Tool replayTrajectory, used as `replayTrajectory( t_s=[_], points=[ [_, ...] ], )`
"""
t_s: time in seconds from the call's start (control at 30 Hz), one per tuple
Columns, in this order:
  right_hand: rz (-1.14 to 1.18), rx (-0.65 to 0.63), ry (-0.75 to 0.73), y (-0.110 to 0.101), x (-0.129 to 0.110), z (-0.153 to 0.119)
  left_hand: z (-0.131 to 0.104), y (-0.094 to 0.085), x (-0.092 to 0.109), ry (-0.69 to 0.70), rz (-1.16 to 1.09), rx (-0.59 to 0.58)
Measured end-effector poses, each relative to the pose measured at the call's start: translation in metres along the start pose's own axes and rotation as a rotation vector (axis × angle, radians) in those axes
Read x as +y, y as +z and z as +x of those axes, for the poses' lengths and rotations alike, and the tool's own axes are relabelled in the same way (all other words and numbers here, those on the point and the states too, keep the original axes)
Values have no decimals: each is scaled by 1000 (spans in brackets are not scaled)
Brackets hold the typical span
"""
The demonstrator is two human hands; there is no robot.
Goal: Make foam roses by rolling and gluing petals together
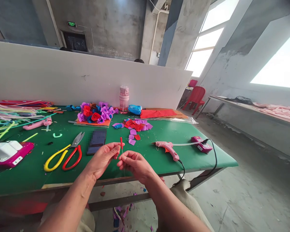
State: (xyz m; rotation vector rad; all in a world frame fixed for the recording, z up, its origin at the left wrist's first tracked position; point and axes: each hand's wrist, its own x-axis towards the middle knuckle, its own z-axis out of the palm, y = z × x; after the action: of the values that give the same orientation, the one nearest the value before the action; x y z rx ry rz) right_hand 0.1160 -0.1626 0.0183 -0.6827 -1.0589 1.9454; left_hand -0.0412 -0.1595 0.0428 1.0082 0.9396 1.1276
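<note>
In front of me, over the table's near edge, is a thin wire stem with a red tip (121, 142). My left hand (108, 154) closes on it near the red part, thumb and fingers pinched together. Lower on the wire, my right hand (135, 162) has its fingertips pressed together around it. Just behind my left hand lies a dark phone (96, 141). Purple and red petals (138, 125) are piled past my fingers, a few lying loose closer to me. A pink glue gun (168, 148) rests on its side to the right of my right hand.
Scissors (72, 151) with yellow and red handles lie left, near a power strip (16, 154) and pipe cleaners (12, 112). Finished-looking flowers (96, 112), a pink bottle (124, 100) and red sheets (158, 113) line the green table's (140, 158) back. Another socket block (201, 145) sits right.
</note>
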Motion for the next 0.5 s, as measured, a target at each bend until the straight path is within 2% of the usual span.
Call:
replayTrajectory(
  t_s=[0.2, 0.37, 0.5],
  points=[
    [21, -75, 44, 2, 3, -2, 1, 4, -2, -63, -64, 23],
    [38, -95, 45, 4, 2, -3, 2, 8, -6, -41, -149, 15],
    [50, -57, 42, 4, 1, -2, 1, 5, -4, -6, -155, -67]
  ],
)
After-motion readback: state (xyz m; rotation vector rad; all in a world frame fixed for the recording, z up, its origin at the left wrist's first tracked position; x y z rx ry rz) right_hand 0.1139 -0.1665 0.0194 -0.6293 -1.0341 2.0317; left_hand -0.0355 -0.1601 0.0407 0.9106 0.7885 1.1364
